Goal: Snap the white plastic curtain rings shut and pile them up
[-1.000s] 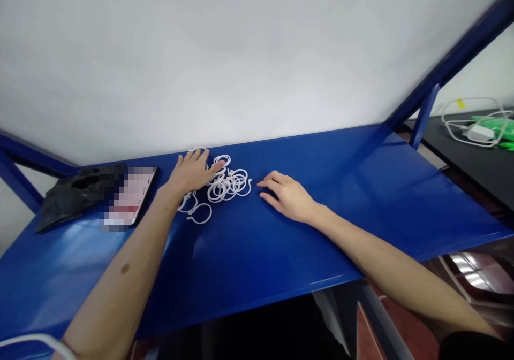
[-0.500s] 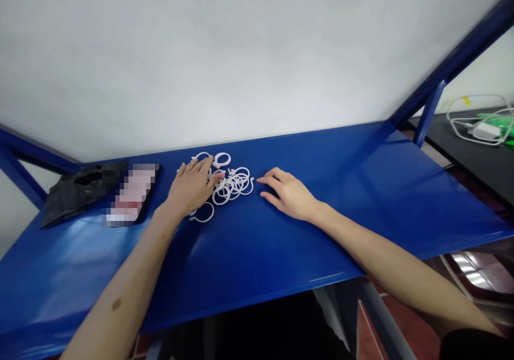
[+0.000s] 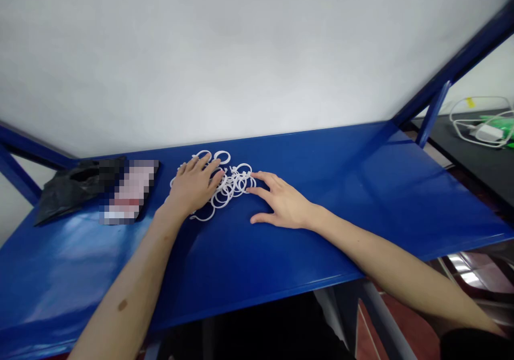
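Observation:
A loose pile of white plastic rings (image 3: 225, 194), each with a small knob or eyelet, lies on the blue tabletop (image 3: 257, 263). They look like curtain rings. My left hand (image 3: 191, 186) rests palm down over the left part of the pile, fingers spread, hiding several rings beneath it. At the pile's right edge is my right hand (image 3: 287, 202); its index and middle fingertips touch the outer rings and its thumb stands apart. One ring (image 3: 222, 158) lies at the back, just beyond my left fingertips. Neither hand grips a ring.
To the left lie a blurred-out phone (image 3: 130, 191) and a black plastic bag (image 3: 76, 189). Blue frame bars (image 3: 436, 111) slope up at both ends, with a white wall (image 3: 249, 55) behind. A white cable with a charger (image 3: 485, 131) sits on a dark surface at right.
My right hand has moved slightly left to the rings, its thumb spreading away from the fingers. My left hand has shifted a little over the pile, and the rings have moved slightly.

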The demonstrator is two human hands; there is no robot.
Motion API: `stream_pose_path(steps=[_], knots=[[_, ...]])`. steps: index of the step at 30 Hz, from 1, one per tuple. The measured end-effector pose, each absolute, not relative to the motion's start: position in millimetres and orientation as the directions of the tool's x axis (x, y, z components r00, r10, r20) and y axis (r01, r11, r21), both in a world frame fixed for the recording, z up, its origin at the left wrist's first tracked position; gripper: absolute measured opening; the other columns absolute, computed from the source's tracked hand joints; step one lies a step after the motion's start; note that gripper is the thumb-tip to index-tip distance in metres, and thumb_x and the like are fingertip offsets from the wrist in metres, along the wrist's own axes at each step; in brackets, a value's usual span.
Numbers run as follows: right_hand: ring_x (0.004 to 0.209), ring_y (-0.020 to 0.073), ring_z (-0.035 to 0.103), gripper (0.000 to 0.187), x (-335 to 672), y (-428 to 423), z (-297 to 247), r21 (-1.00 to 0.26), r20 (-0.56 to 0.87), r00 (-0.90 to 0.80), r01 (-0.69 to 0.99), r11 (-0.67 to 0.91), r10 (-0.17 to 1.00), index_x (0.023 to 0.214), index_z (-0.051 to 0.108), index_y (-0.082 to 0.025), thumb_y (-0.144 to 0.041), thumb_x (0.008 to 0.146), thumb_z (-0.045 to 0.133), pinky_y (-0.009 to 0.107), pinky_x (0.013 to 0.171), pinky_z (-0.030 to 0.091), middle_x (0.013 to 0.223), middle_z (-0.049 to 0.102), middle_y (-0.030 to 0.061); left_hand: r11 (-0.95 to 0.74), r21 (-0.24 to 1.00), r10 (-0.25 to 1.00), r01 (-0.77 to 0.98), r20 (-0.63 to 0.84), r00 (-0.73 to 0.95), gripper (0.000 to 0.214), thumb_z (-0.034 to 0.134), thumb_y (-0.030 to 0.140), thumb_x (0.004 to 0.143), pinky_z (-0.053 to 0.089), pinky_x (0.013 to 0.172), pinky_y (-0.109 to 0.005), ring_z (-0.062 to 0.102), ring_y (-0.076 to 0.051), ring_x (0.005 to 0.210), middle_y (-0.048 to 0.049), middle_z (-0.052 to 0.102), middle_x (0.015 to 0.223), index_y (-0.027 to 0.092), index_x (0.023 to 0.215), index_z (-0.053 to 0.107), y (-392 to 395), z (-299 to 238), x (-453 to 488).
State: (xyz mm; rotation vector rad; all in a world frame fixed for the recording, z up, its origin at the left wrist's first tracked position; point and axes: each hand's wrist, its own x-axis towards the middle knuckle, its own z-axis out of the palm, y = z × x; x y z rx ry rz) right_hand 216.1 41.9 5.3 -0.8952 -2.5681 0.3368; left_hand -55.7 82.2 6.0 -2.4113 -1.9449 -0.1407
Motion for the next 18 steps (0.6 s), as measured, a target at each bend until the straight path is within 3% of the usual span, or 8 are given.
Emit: stream_pose_path(steps=[4, 9, 13, 18], knots=[[0.145, 0.0371, 0.037, 0.065, 216.8, 43.0, 3.8, -0.34, 0.286, -0.715, 0.546, 0.766, 0.637, 0.134, 0.056, -0.018, -0.065, 0.089, 0.061, 0.06, 0.113, 0.042, 0.154, 0.042, 0.0191, -0.207, 0.063, 0.969, 0.976, 0.151, 0.196, 0.049, 0.036, 0.049, 0.1, 0.041, 0.109, -0.059, 0.044, -0.039, 0.139, -0.0127, 0.053, 0.149, 0.021, 0.131, 0.062, 83.4, 7.2, -54.3], [0.145, 0.0391, 0.038, 0.068, 216.8, 47.5, 0.2, -0.292, 0.281, -0.687, 0.604, 0.742, 0.67, 0.138, 0.053, -0.015, -0.063, 0.091, 0.06, 0.061, 0.113, 0.041, 0.154, 0.042, 0.0216, -0.22, 0.081, 0.954, 0.972, 0.226, 0.197, 0.044, 0.037, 0.047, 0.1, 0.044, 0.103, -0.054, 0.055, -0.035, 0.124, -0.0141, 0.067, 0.127, 0.019, 0.119, 0.064, 83.5, 5.3, -52.9], [0.146, 0.0403, 0.036, 0.067, 216.5, 49.1, -0.5, -0.284, 0.27, -0.657, 0.644, 0.71, 0.704, 0.142, 0.051, -0.016, -0.062, 0.093, 0.056, 0.065, 0.111, 0.041, 0.155, 0.04, 0.0228, -0.228, 0.067, 0.937, 0.971, 0.285, 0.2, 0.048, 0.038, 0.048, 0.1, 0.043, 0.103, -0.052, 0.053, -0.036, 0.122, -0.0155, 0.068, 0.122, 0.015, 0.123, 0.065, 84.4, 0.9, -52.7], [0.145, 0.0406, 0.037, 0.07, 217.1, 51.6, -1.2, -0.288, 0.255, -0.634, 0.671, 0.683, 0.73, 0.143, 0.05, -0.014, -0.063, 0.094, 0.053, 0.063, 0.113, 0.04, 0.155, 0.039, 0.0238, -0.28, 0.071, 0.917, 0.957, 0.316, 0.245, 0.045, 0.041, 0.047, 0.099, 0.045, 0.099, -0.051, 0.05, -0.036, 0.119, -0.0153, 0.062, 0.123, 0.02, 0.116, 0.072, 85.1, -3.2, -53.6]])
